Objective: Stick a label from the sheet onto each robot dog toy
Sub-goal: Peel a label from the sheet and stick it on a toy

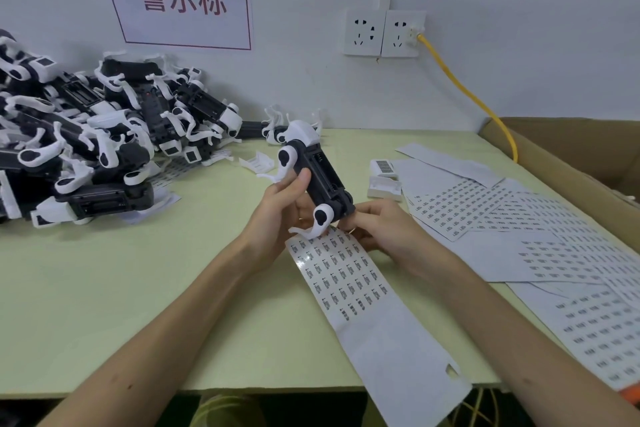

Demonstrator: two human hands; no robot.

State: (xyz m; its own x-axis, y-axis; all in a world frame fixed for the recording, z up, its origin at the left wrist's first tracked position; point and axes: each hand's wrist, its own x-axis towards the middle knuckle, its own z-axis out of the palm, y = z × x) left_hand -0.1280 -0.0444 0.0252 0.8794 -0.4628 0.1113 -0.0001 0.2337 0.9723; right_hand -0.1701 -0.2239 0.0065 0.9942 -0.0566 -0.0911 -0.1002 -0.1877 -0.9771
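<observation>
- Over the middle of the pale green table (104, 288), we hold one robot dog toy (317, 177) belly-up above the near label sheet (349, 281). Our left hand (280, 215) wraps its fingers and thumb round the toy's black body.
- Our right hand (381, 229) sits at the toy's near end, fingers curled against it and just above the top edge of the sheet. We cannot tell whether a label is pinched between those fingertips; they are too small and partly hidden.
- We judge this toy to be the one in hand for labelling. No sticker is plainly visible on its underside, so we count this step as not yet done.
- The sheet under our hands has rows of labels on its upper part, while its lower stretch, hanging over the table edge, looks bare, which suggests a fair number are used.
- To the left lies a big pile of toys (97, 135). We cannot read from here which of them carry labels, so the share finished is unclear.
- More label sheets (519, 236) are spread at the right, beside a cardboard box (571, 156).
- Much appears left.
</observation>
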